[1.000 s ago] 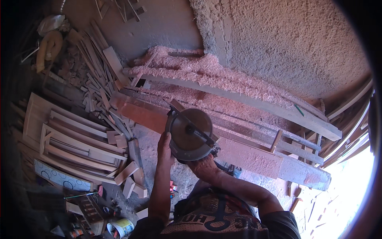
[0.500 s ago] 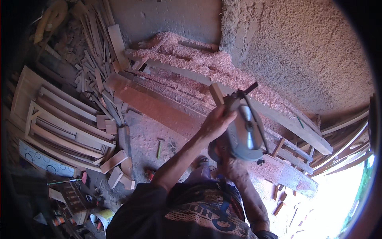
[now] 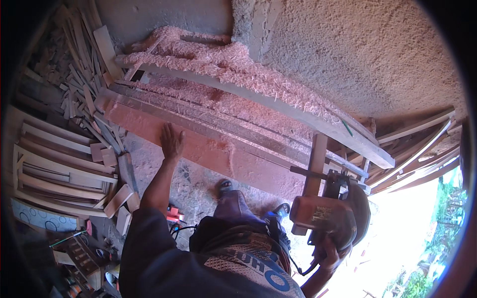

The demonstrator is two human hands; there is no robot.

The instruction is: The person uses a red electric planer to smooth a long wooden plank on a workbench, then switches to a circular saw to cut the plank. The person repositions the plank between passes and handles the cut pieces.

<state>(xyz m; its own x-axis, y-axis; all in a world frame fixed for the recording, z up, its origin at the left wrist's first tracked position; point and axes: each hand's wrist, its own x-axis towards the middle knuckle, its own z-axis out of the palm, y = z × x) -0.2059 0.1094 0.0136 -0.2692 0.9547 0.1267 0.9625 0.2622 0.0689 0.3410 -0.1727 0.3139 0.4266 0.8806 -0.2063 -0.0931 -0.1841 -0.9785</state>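
Note:
A long reddish-brown wooden board (image 3: 213, 159), dusted with sawdust, lies slantwise in front of me. My left hand (image 3: 172, 144) reaches over its left part, fingers spread and holding nothing; it seems to rest on the board. At the right, my right hand (image 3: 329, 254) grips a circular saw (image 3: 325, 214) by its rear. The saw has a brownish housing and a dark round guard, and it is over the board's right end. A wooden strip (image 3: 314, 166) sticks out past the saw's front. The saw's blade is hidden.
A thick beam (image 3: 278, 105) heaped with pink shavings (image 3: 213, 62) runs behind the board, along a rough wall. Wooden frames (image 3: 64, 169) and offcuts are piled at the left. A red tool (image 3: 174, 214) lies by my feet. Curved wood strips (image 3: 422, 164) lean at the right.
The saw has swung from the middle to the right and turned over. My left hand has let go of it and moved left to the board. The view has shifted right.

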